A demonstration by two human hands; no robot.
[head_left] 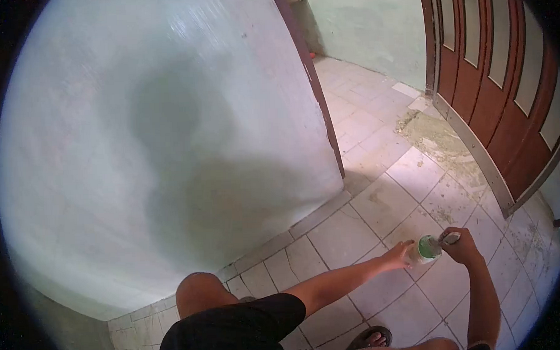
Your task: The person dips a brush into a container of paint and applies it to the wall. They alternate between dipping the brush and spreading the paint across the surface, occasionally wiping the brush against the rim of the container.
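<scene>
My left hand (400, 255) is wrapped round the side of a small pale tub (413, 255) with green paint (427, 247) inside, tilted above the floor tiles. At the tub's mouth, my right hand (460, 246) is closed on a paintbrush (453, 237); its pale handle end shows past the fingers. The brush's lower end is at the tub's rim, and its bristles are hard to make out. To the left stands a pale green wall (88, 163) with shiny, wet-looking streaks near the top.
A dark reddish door frame (319, 93) edges the wall. At the right stands a brown door (481, 100) with pale panels. Greenish-grey debris (436, 135) lies on the tiled floor (337, 234) by the doorway. My sandalled foot (375, 338) and bent knee (201, 292) are below.
</scene>
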